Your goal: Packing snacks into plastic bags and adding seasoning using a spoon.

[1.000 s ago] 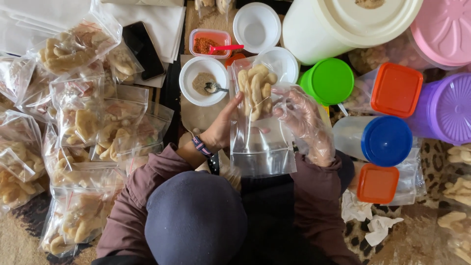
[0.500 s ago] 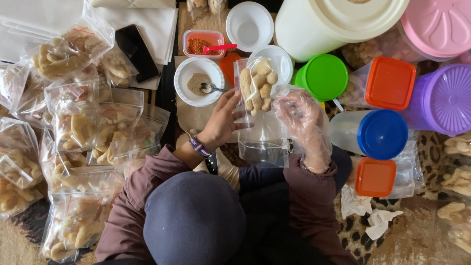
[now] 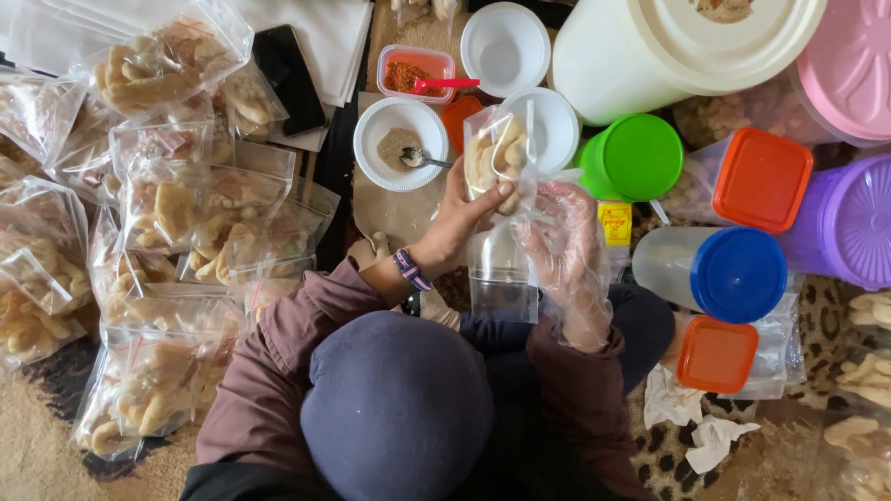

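The left hand (image 3: 461, 218) is pinching the upper edge of a clear bag (image 3: 498, 195) of pale crackers, held mid-scene above the lap; the gloved right hand (image 3: 563, 246) is cupping its side. Judged risk: the slack plastic slipping, crackers spilling into the white bowl (image 3: 401, 144) just left.

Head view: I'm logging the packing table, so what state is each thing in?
Clear bag: held up in both hands, crackers in its upper end.
Left hand: bare, gripping the bag.
Right hand: gloved, on the bag.
Powder bowl: open, spoon inside.
Blue-lidded jar: closed.
Green-lidded jar: closed.
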